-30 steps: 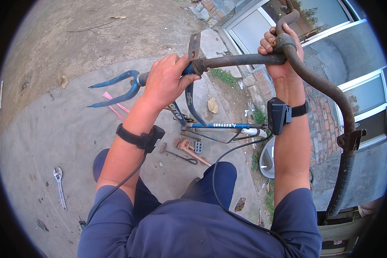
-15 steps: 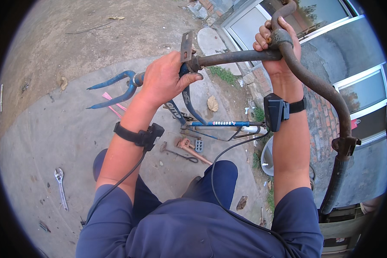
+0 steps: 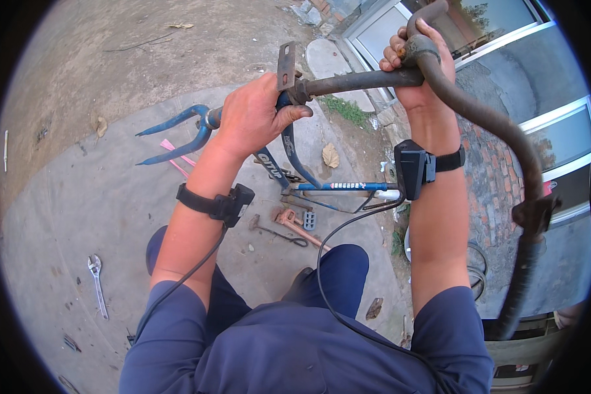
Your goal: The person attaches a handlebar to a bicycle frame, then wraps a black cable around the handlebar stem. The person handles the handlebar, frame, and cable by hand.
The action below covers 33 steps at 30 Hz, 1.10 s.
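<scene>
Two grips (image 3: 251,113) hold bicycle (image 3: 361,81), well apart.

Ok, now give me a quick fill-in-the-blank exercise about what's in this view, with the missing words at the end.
1. The left hand grips the bike frame, while the ____ hand grips the handlebar.
2. The fork is painted ____.
3. The silver wrench lies on the ____ side of the picture.
4. A bike ____ lies beside the pipe wrench, on the side away from the hammer.

Missing words: right; blue; left; pedal.
</scene>
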Tool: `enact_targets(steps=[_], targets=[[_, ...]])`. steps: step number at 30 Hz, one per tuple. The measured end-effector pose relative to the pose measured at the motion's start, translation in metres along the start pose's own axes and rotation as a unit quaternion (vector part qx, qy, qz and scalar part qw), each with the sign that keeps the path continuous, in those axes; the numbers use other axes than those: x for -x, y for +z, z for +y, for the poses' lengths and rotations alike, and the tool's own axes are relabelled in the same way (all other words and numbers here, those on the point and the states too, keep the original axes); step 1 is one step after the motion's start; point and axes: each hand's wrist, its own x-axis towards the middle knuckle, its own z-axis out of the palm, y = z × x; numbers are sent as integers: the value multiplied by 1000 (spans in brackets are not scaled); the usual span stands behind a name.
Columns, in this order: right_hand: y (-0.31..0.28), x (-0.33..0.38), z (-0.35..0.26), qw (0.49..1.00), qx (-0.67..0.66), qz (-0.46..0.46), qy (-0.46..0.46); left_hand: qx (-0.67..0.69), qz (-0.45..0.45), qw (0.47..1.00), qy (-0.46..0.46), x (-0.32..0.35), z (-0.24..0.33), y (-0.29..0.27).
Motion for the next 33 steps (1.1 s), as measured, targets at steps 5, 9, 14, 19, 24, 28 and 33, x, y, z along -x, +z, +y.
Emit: enact_targets(steps=[5, 9, 14, 19, 24, 28, 33], targets=[[3, 4, 6, 995, -4, 97, -10, 1, 7, 1000, 11, -1, 1, 0], [3, 6, 9, 990, -22, 137, -18, -19, 2, 1000, 15, -2, 2, -2], [0, 4, 6, 995, -7, 93, -18, 44, 31, 998, 15, -3, 7, -1], [-2, 3, 5, 995, 3, 96, -17, 70, -20, 997, -2, -6, 10, -9], [4, 5, 7, 994, 1, 102, -27, 105, -24, 994, -18, -7, 17, -11], [10, 8, 10, 984, 5, 171, -40, 98, -8, 995, -6, -7, 18, -11], [10, 8, 9, 985, -7, 169, -34, 94, -2, 996, 8, -7, 17, -10]])
